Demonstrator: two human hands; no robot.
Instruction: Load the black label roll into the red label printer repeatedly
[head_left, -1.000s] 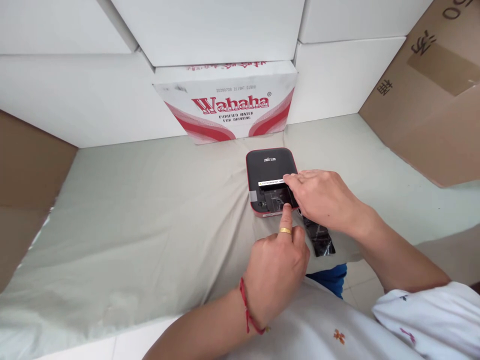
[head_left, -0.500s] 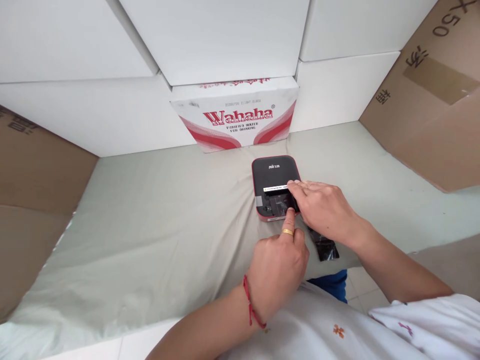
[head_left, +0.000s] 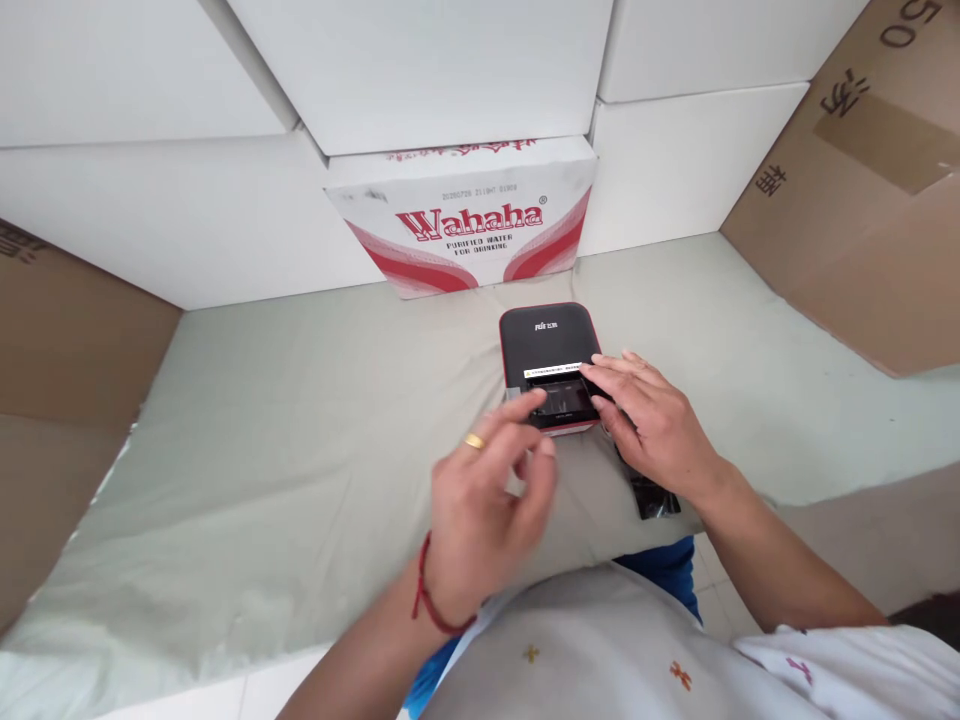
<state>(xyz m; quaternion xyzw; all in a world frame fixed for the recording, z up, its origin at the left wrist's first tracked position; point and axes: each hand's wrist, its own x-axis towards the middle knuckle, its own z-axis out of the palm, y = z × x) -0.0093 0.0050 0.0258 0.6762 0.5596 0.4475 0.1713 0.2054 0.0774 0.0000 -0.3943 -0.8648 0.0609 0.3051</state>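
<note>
A small black device with a red rim (head_left: 545, 340) lies on the cloth. It has a white warning strip and a glossy dark panel (head_left: 564, 400) in its near half; its exact kind I cannot tell. Over the device's near left corner is my left hand (head_left: 491, 490), the index finger stretched to the panel's left side and the other fingers loosely bent, holding nothing. My right hand (head_left: 652, 425) rests along the device's right edge with its fingers apart. Below that hand lies a black shiny strip (head_left: 654, 497), its upper part hidden.
The cloth-covered table (head_left: 300, 450) has wrinkles near the device. Behind stands a white and red Wahaha carton (head_left: 480, 230) against stacked white boxes (head_left: 420, 70). Brown cardboard boxes flank the table on the left (head_left: 67, 370) and right (head_left: 862, 230).
My left hand has moved left, its index finger going from the panel's near right part to its left side. The right fingers have spread a little. The view has shifted slightly.
</note>
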